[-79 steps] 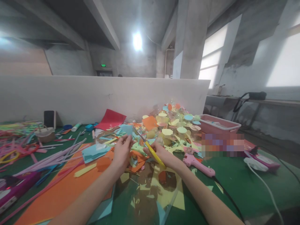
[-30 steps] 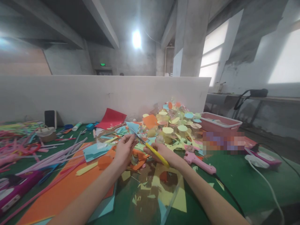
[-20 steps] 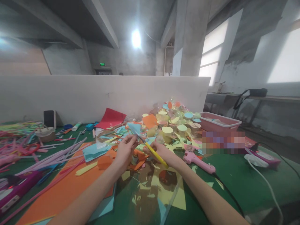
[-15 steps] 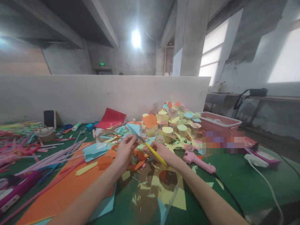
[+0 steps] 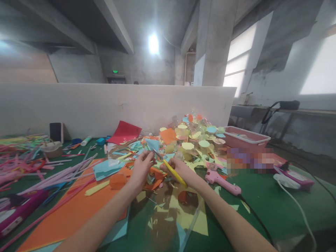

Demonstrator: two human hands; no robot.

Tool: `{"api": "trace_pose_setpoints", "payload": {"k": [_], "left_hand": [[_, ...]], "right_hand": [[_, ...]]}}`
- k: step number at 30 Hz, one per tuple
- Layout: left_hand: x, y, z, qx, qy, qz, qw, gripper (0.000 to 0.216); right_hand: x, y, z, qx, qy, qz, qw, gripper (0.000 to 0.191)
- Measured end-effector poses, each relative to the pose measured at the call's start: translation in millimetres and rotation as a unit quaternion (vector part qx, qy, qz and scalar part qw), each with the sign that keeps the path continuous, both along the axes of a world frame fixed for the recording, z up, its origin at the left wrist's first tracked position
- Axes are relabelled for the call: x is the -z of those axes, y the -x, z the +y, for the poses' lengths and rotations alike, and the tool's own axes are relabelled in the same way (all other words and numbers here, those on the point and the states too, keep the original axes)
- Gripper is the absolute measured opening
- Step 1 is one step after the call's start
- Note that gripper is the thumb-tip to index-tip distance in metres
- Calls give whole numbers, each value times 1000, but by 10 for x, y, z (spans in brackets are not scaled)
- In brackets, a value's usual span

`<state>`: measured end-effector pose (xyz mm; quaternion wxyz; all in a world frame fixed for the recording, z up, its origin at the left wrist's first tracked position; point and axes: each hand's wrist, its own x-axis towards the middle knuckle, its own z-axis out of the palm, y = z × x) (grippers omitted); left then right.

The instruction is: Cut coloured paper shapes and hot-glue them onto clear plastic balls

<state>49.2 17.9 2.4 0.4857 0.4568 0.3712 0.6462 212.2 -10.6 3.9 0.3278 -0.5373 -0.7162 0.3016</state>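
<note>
Yellow-handled scissors (image 5: 175, 174) sit in my right hand (image 5: 180, 170), whose fingers are wrapped round the handles. Their blades point up and left to a piece of light blue paper (image 5: 152, 144). My left hand (image 5: 143, 165) pinches the lower part of this paper just left of the blade tips; how far the blades are apart is too small to tell. Beneath both hands lie orange paper scraps (image 5: 157, 180). A folded stack of light blue paper (image 5: 107, 169) rests left of my left hand.
A pink glue gun (image 5: 223, 182) with a black cord lies to the right. Behind my hands rises a heap of clear cups with paper discs (image 5: 187, 145). Orange sheets (image 5: 70, 210) and pipe cleaners (image 5: 60, 175) cover the left. A pink basket (image 5: 245, 138) stands back right.
The light blue paper at the blade tips has turned slightly and shows a different outline. Both hands stay in nearly the same place.
</note>
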Motion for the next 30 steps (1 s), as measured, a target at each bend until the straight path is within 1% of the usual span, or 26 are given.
{"api": "trace_pose_setpoints", "payload": {"k": [5,10,14,21,25,30], "left_hand": [[26,55,49,-15,-20,46,999,39],[25,58,38,1,-25,88,996,38],[6,56,8,-3,-26,105,994,36],[-6,102,62,-39,-21,87,995,39],[-11,110,78,-37,-19,71,997,40],[-30,75,34,-27,-4,39,999,44]], "right_hand": [[1,-18,-27,-4,6,1,1000,47],[67,-28,-18,-32,12,32,999,49],[66,-20,-12,-24,5,42,999,48],[90,-14,22,-20,6,21,1000,46],[87,-21,25,-13,-7,10,1000,44],[59,-27,0,-25,-3,18,1000,44]]}}
